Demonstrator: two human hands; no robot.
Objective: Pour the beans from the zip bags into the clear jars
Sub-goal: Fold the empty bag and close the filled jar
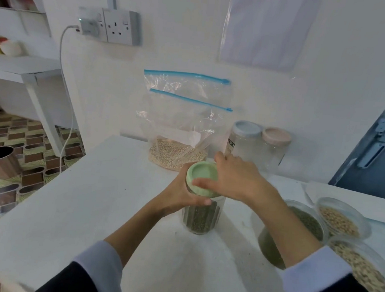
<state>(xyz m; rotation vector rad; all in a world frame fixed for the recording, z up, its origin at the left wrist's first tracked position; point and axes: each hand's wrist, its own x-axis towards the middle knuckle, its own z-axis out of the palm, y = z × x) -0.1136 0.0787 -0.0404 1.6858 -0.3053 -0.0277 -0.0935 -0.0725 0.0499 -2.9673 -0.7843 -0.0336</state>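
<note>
At the middle of a white counter (90,207), a person's left hand (180,195) grips the neck of a clear jar (200,218) of dark green beans, its fingers (202,201) curled round the jar just under the lid. The right hand (232,179) rests on top of the pale green lid (199,175), thumb and fingers curved round its rim. Behind the jar, two zip bags (184,122) with blue seals lean against the wall (the front one holds pale beans at its bottom). Just to their right stand two clear jars, one with a grey-blue lid (247,129), one with a pink lid (276,135). At the counter's right edge stand three open containers (340,217) of green and tan beans.
</note>
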